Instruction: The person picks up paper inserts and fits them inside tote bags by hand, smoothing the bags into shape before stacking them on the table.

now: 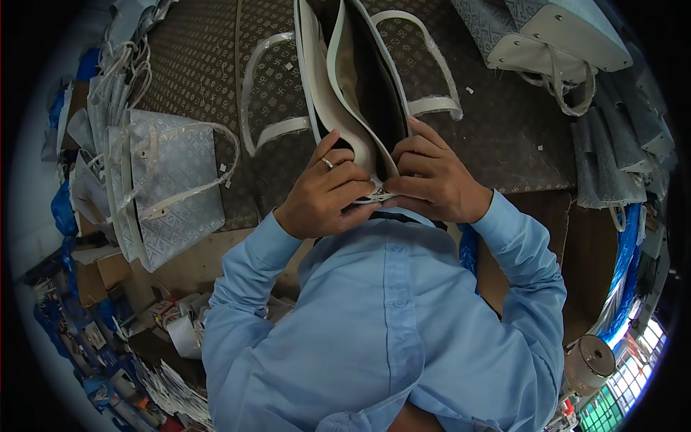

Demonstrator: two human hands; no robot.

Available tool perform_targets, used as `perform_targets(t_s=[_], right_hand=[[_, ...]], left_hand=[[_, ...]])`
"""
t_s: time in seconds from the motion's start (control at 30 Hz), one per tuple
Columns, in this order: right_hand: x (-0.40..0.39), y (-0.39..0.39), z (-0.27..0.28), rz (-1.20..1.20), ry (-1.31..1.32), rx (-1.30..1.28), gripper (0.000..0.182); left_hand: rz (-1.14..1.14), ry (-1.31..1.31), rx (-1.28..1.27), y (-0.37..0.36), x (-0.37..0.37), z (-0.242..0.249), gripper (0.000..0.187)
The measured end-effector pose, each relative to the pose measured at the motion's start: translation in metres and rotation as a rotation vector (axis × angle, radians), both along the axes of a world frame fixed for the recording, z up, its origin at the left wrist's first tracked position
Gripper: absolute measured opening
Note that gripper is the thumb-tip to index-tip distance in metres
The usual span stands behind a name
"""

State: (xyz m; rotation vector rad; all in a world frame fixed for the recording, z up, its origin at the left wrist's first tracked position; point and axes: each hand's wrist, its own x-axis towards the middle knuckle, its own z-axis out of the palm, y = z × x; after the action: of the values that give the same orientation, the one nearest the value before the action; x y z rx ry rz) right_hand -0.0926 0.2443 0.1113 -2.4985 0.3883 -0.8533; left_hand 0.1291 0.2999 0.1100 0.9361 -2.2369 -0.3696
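Observation:
A cream handbag [327, 93] stands open at the top centre, its dark inside showing and its two handles spread to either side, wrapped in clear plastic. My left hand [327, 189], with a ring on one finger, grips the bag's near end from the left. From the right, my right hand [435, 176] holds the same end, fingers bent over the edge. The fingertips of both hands nearly meet at the near corner, by a small pale piece whose details I cannot make out.
The table has a dark patterned cover [518, 137]. A silver patterned bag [180, 180] lies on the left. Another bag [568, 43] rests at the upper right, above grey bag pieces [612, 151]. Cardboard [529, 252] and a spool [590, 363] are at the lower right.

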Motion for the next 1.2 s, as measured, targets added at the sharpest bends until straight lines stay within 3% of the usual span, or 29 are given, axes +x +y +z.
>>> perform_targets(t_s=[0.23, 0.3, 0.4, 0.5, 0.6, 0.67, 0.8, 1.2], right_hand=[[0.0, 0.003, 0.0, 0.025, 0.001, -0.072, 0.025], [-0.001, 0.003, 0.002, 0.028, -0.006, -0.09, 0.025], [-0.002, 0.002, 0.004, 0.06, 0.055, -0.119, 0.024], [-0.006, 0.0, 0.003, 0.078, 0.02, -0.126, 0.018], [-0.011, -0.005, 0.009, 0.109, 0.054, -0.126, 0.022], [-0.014, -0.008, 0.019, 0.107, 0.156, 0.103, 0.036], [-0.017, -0.014, 0.016, 0.159, 0.179, 0.01, 0.039], [-0.005, -0.03, 0.022, 0.318, 0.196, 0.079, 0.021]], left_hand=[[0.045, -0.064, 0.007, 0.013, -0.004, 0.003, 0.021], [0.252, -0.1, 0.022, 0.025, -0.017, 0.008, 0.019], [0.372, -0.135, -0.052, 0.033, -0.027, 0.011, 0.017], [0.258, -0.082, -0.13, 0.03, -0.026, -0.004, 0.016], [0.2, 0.017, -0.037, 0.027, -0.024, -0.003, 0.014], [0.177, 0.024, 0.006, 0.024, -0.027, 0.003, 0.014], [0.202, -0.032, 0.084, 0.024, -0.033, 0.014, 0.012], [0.1, 0.048, -0.024, 0.024, -0.028, 0.006, 0.02]])
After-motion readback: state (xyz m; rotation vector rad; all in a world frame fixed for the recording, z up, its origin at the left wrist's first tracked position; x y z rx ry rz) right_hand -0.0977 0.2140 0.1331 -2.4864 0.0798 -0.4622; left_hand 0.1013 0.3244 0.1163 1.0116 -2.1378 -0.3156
